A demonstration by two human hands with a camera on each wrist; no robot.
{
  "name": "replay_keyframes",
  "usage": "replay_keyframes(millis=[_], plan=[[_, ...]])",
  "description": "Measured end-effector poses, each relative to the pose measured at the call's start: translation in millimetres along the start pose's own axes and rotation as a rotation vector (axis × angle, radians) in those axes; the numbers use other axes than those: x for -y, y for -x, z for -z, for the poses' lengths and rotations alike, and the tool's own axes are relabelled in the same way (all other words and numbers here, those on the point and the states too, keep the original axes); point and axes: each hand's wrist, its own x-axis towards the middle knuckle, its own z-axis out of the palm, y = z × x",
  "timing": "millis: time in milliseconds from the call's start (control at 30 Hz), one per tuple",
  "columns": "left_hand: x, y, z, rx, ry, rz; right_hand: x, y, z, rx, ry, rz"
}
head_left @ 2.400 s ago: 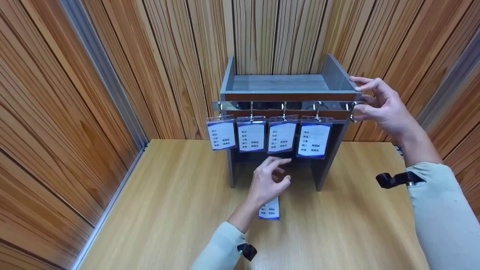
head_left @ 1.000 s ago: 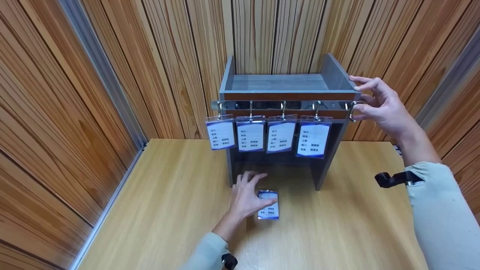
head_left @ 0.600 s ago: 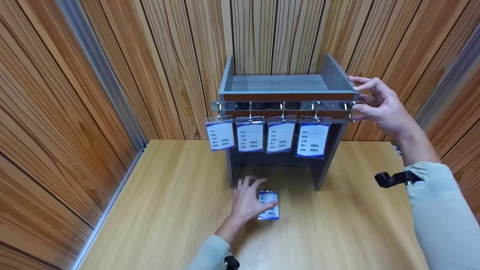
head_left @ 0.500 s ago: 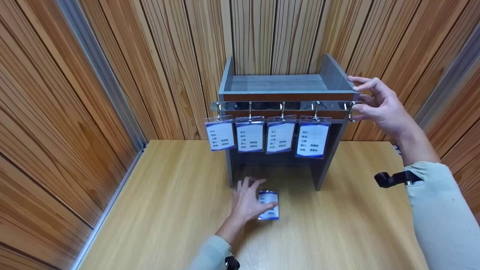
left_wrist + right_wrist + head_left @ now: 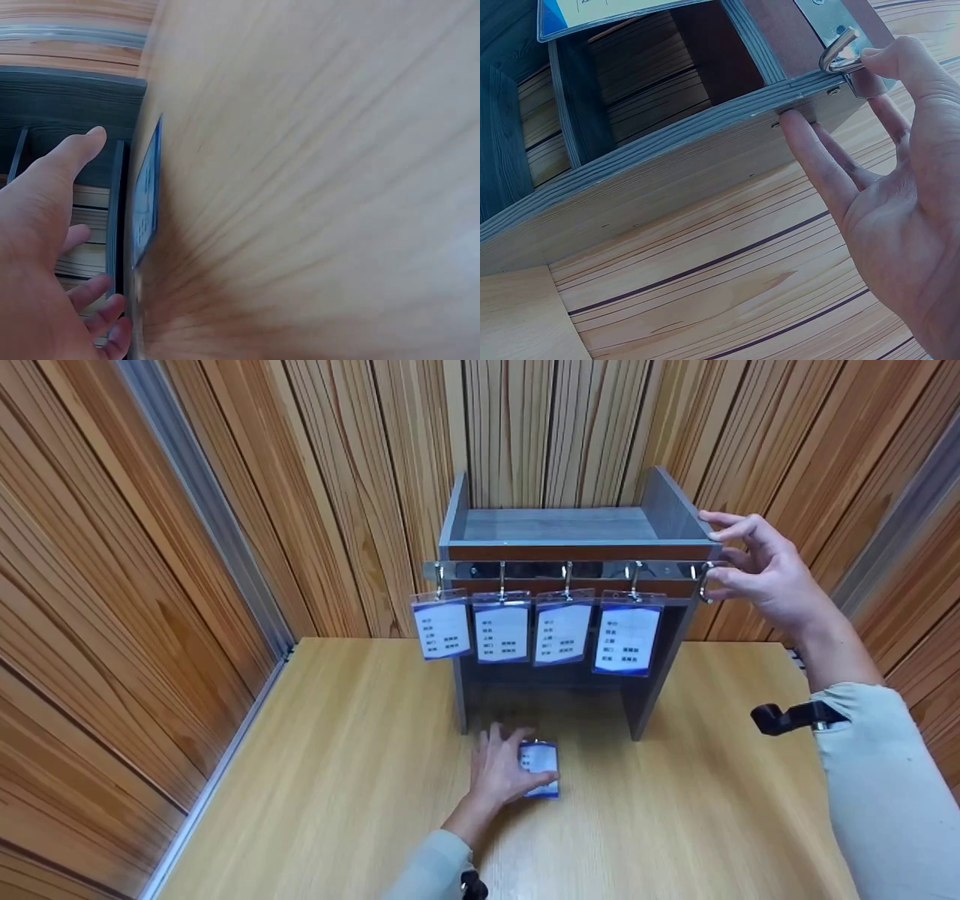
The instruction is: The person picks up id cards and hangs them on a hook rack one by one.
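Note:
A blue-edged badge (image 5: 541, 756) in a clear holder lies on the wooden table in front of a grey shelf. My left hand (image 5: 497, 771) is low beside it with fingers spread, the thumb overlapping the card. In the left wrist view, a gap shows between that hand's thumb and the badge (image 5: 147, 195). Several similar badges (image 5: 502, 631) hang from a metal hook rail (image 5: 536, 571) across the shelf's front. My right hand (image 5: 772, 574) pinches the rail's right end by its bare hook (image 5: 840, 52), other fingertips (image 5: 795, 124) resting on the side panel.
The grey shelf (image 5: 555, 525) stands on the table (image 5: 360, 780), near the wood-panelled back wall (image 5: 367, 495). Another panelled wall (image 5: 97, 585) with a metal strip along its foot borders the table's left side.
My left hand has come down from under the hanging badges to the badge on the table, its fingers spreading, then shifted slightly right. The right hand stays at the rail's end.

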Motion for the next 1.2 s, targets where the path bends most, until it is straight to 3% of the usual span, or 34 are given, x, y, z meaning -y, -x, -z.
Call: replay_keyframes(millis=[433,1200], plan=[[-0.3,-1.8,-11.0,0.024,-0.029,0.066,-0.6,-0.3,0.4,0.01,-0.006,0.012],[0.7,-1.6,-19.8,-0.042,-0.177,0.031,-1.7,-0.9,0.2,0.007,-0.008,0.014]])
